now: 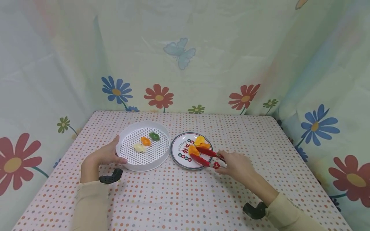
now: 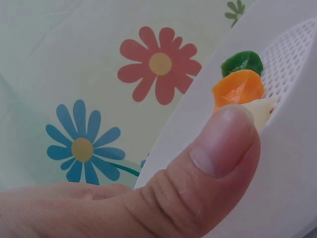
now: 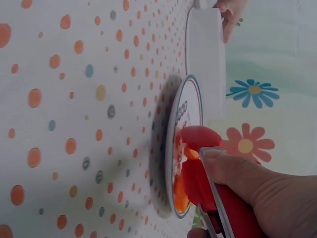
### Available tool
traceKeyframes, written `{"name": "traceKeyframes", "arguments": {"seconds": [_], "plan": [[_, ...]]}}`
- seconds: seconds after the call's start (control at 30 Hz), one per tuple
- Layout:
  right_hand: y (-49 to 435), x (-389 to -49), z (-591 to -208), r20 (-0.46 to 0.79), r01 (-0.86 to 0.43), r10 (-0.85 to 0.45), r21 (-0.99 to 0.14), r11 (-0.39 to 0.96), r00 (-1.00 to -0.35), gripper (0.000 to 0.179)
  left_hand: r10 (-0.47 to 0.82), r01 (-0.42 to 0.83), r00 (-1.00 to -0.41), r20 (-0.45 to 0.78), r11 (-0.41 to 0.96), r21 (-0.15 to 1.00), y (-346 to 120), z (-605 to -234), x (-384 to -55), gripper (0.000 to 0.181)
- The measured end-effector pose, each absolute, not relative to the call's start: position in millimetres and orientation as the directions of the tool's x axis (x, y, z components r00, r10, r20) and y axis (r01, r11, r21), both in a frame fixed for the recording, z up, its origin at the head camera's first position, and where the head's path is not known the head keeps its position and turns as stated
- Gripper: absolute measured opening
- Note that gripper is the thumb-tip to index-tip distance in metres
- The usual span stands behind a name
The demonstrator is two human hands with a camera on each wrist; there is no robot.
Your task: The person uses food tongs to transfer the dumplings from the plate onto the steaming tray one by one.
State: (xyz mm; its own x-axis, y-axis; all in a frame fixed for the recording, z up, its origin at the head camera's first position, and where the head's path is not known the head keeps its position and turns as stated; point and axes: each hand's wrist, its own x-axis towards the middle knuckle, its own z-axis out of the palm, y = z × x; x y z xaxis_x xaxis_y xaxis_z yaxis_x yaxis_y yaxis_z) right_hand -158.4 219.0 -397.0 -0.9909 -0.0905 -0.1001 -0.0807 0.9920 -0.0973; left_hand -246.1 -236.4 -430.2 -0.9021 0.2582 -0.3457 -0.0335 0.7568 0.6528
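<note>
My left hand (image 1: 105,154) grips the side of a round white steamer tray (image 1: 143,167) with a perforated base, its thumb (image 2: 223,144) at the rim. Three small dumpling-shaped pieces lie in a slanting row inside: cream (image 1: 140,148), orange (image 1: 145,141) and green (image 1: 154,136). With my right hand (image 1: 238,165) I hold red-tipped tongs (image 1: 203,160), whose tips reach over the plate (image 1: 182,162) to the right of the tray. The tips stand around an orange dumpling piece (image 1: 193,149). Behind them lie a yellow piece (image 1: 199,140) and another orange piece (image 1: 205,145), partly hidden.
Tray and plate stand side by side, rims close together, on a table with a dotted cloth (image 1: 173,199). A curtain (image 1: 214,64) printed with flowers and a butterfly rises behind the table and along both sides. Dark camera mounts (image 1: 111,177) are at both wrists.
</note>
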Motion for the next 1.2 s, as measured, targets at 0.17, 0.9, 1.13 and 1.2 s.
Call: {"name": "traceKeyframes", "arguments": {"seconds": [0.17, 0.9, 1.13, 1.2], "plan": [[213.8, -162.5, -392.6, -0.065, -0.081, -0.089, -0.116, 0.99, -0.994, 0.063, 0.238, -0.049, -0.902, -0.36, 0.772, 0.633, -234.7, -431.1, -245.7, 0.136], [114.3, -214.2, -343.8, -0.082, -0.245, -0.244, 0.008, 0.969, -0.966, 0.064, 0.251, -0.034, -0.898, -0.362, 0.781, 0.624, -232.7, -427.2, -248.9, 0.138], [101.9, -218.4, -345.0, -0.085, -0.318, -0.311, 0.081, 0.945, -0.947, 0.055, 0.243, -0.036, -0.897, -0.369, 0.792, 0.609, -233.6, -429.3, -246.1, 0.138], [97.7, -219.0, -346.9, -0.093, -0.323, -0.315, 0.101, 0.941, -0.945, 0.054, 0.242, -0.039, -0.896, -0.372, 0.793, 0.609, -234.3, -429.2, -245.0, 0.138]]}}
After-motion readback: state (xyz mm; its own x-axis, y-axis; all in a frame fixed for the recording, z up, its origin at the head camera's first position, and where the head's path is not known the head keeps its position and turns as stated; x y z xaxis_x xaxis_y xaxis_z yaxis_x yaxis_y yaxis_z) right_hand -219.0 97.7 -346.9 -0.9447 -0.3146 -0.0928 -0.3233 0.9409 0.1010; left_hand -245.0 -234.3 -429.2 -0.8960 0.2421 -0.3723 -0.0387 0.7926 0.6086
